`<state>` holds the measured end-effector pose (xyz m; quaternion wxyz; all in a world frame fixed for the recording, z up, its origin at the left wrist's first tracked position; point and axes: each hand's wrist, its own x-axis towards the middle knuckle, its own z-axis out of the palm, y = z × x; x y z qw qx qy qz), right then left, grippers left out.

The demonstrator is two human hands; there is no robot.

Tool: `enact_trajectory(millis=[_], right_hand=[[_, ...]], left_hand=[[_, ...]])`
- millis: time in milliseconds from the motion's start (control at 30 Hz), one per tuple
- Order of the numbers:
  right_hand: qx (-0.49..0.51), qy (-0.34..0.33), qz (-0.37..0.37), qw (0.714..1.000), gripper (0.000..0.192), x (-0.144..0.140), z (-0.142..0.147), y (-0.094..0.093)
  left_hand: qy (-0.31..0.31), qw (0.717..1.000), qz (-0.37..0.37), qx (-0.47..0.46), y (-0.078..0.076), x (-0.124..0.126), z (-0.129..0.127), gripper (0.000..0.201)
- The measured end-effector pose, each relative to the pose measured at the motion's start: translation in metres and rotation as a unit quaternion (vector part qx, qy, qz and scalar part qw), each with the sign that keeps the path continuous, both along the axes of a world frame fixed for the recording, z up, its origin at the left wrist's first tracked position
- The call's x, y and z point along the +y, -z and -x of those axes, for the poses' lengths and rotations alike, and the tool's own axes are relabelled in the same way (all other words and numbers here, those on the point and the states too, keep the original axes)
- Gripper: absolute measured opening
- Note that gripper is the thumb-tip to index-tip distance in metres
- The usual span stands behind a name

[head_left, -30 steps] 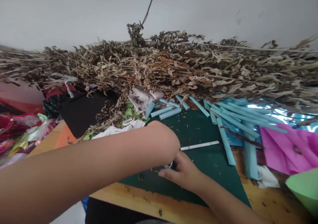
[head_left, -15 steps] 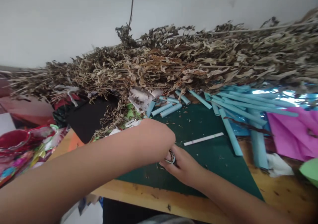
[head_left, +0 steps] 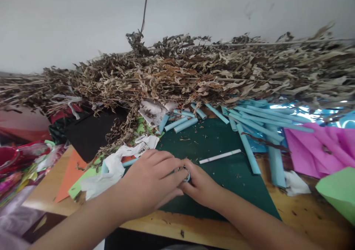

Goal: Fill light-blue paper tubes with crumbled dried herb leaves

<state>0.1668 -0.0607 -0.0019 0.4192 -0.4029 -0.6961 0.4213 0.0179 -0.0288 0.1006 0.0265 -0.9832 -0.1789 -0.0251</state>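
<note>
Wooden counter [head_left: 310,215] under a green mat [head_left: 222,168]: both hands meet on a small tape roll [head_left: 185,173] pinched between them, left hand [head_left: 151,185] and right hand [head_left: 201,185] equally near, a white stick [head_left: 220,156] lying crosswise just beyond

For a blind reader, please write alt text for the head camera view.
Two bare hands, left hand and right hand, meet over a small tape roll on a dark green mat. Behind lie blue paper tubes, a white stick and a long heap of dried leaves. Pink paper lies at the right.
</note>
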Motion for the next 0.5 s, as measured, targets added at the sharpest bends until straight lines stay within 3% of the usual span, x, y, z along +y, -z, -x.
enact_trajectory(millis=[200,500], right_hand=[[0.01,-0.012,0.004,1.0,0.022,0.0,0.001,0.0],[-0.011,-0.008,0.0,1.0,0.013,-0.002,0.002,0.001]], left_hand=[[-0.025,0.997,0.012,-0.068,0.024,-0.005,0.011,0.035],[-0.125,0.985,0.098,-0.064,0.017,-0.012,0.001,0.021]])
